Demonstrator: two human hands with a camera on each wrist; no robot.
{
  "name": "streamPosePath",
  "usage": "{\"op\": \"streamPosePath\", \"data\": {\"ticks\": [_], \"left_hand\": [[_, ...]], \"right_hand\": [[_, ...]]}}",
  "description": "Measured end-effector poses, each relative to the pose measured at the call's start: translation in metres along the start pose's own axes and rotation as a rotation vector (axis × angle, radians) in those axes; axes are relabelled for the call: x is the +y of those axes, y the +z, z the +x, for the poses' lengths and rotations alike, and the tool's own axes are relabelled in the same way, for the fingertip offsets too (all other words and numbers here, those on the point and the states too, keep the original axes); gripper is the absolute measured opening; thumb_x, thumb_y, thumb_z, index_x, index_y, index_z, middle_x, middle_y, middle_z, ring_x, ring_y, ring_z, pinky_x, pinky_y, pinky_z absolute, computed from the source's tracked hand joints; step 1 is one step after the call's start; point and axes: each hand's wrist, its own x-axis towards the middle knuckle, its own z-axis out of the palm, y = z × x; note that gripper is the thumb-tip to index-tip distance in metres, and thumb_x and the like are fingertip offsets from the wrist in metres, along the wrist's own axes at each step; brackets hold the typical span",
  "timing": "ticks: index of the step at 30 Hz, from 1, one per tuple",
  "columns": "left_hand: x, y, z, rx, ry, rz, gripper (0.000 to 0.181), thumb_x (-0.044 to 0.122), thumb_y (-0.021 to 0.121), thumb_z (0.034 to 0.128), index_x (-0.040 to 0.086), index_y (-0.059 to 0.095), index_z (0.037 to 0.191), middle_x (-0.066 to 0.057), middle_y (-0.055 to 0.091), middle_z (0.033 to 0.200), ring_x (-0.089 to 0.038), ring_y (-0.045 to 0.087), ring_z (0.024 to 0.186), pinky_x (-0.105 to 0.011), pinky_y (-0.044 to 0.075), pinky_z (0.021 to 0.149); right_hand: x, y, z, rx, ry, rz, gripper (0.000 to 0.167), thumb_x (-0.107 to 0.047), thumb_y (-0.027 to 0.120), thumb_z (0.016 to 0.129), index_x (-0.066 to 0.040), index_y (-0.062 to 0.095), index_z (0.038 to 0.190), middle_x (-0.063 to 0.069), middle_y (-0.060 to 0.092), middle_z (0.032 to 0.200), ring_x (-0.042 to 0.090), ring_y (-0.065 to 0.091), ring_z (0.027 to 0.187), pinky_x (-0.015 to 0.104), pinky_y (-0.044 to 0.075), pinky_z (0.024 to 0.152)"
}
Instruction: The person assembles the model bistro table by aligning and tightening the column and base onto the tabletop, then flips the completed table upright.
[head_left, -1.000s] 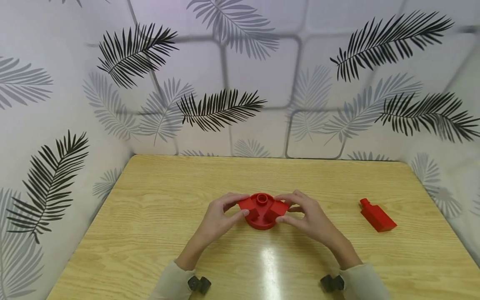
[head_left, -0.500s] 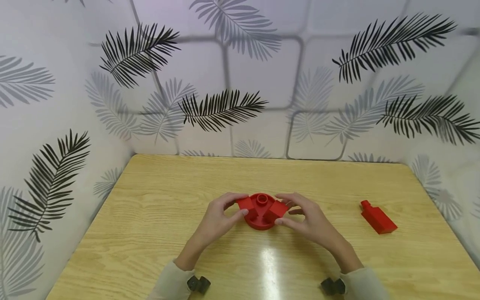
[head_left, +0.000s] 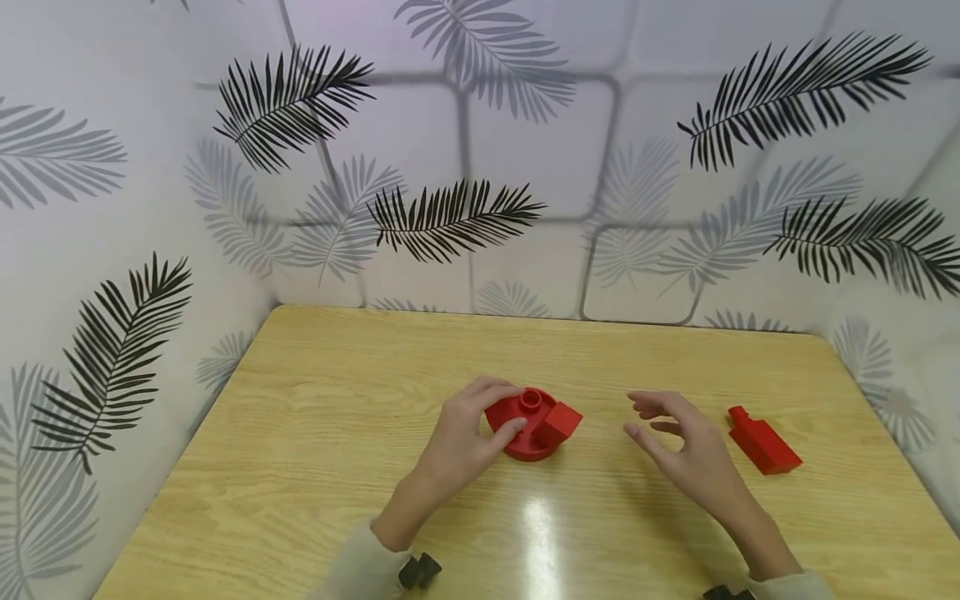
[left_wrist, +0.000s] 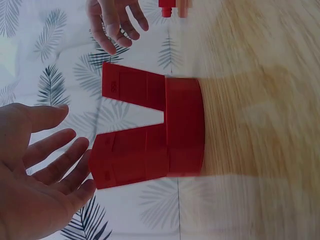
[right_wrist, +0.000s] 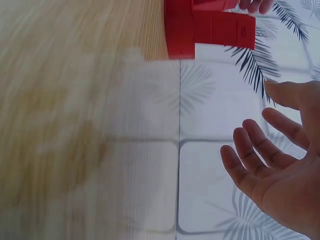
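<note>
A round red base (head_left: 530, 456) with a raised ring stands on the table, carrying two red blocks that lean outward. The right-side block (head_left: 562, 421) shows fully; my left hand partly hides the other block (left_wrist: 130, 157) in the head view. My left hand (head_left: 468, 433) is beside that block, thumb spread away from the fingers. Its fingertips are close to the block's outer end; whether they touch I cannot tell. My right hand (head_left: 693, 454) is in the air right of the base, fingers loosely bent, holding nothing. Nearest it lies a red block with a knobbed end (head_left: 765, 443).
The wooden table (head_left: 337, 375) has leaf-patterned walls (head_left: 525, 150) along its back and sides. Light glares off the tabletop in front of the round base.
My right hand has left the right-side block and moved right, toward the loose knobbed block. My left hand has shifted slightly right over the base. The head view has turned a little.
</note>
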Motion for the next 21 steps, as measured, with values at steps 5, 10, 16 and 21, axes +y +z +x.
{"op": "streamPosePath", "data": {"ticks": [5,10,16,21], "left_hand": [[0.008,0.016,0.004,-0.023,-0.009,-0.023,0.030,0.007,0.080,0.0895,0.001,0.072,0.118,-0.011,0.068,0.118,-0.031,0.068,0.106,-0.041,0.062,0.085],[0.016,0.033,0.006,-0.012,-0.031,0.093,0.030,0.017,0.083,0.0892,0.003,0.074,0.115,-0.008,0.070,0.114,-0.025,0.066,0.106,-0.033,0.060,0.088],[0.022,0.048,0.006,0.036,-0.033,0.273,0.035,0.029,0.085,0.0864,0.007,0.076,0.113,-0.002,0.073,0.108,-0.022,0.063,0.107,-0.032,0.054,0.098],[0.025,0.057,0.003,0.095,-0.052,0.384,0.037,0.033,0.086,0.0852,0.011,0.076,0.113,0.000,0.072,0.108,-0.022,0.064,0.110,-0.034,0.055,0.100]], "right_hand": [[0.013,-0.018,-0.010,0.088,0.035,-0.045,0.038,-0.007,0.080,0.089,-0.007,0.069,0.126,0.001,0.070,0.117,0.009,0.062,0.103,0.009,0.051,0.087],[0.023,-0.036,-0.017,0.152,0.040,-0.060,0.036,-0.003,0.079,0.089,-0.005,0.070,0.123,0.008,0.069,0.115,0.000,0.058,0.106,0.004,0.046,0.088],[0.041,-0.056,-0.026,0.230,0.098,-0.135,0.034,-0.006,0.081,0.088,-0.005,0.072,0.121,-0.003,0.070,0.110,-0.015,0.056,0.099,0.002,0.047,0.077],[0.056,-0.071,-0.033,0.244,0.204,-0.219,0.035,-0.014,0.082,0.089,-0.007,0.073,0.121,0.002,0.071,0.109,-0.017,0.052,0.094,0.001,0.044,0.071]]}}
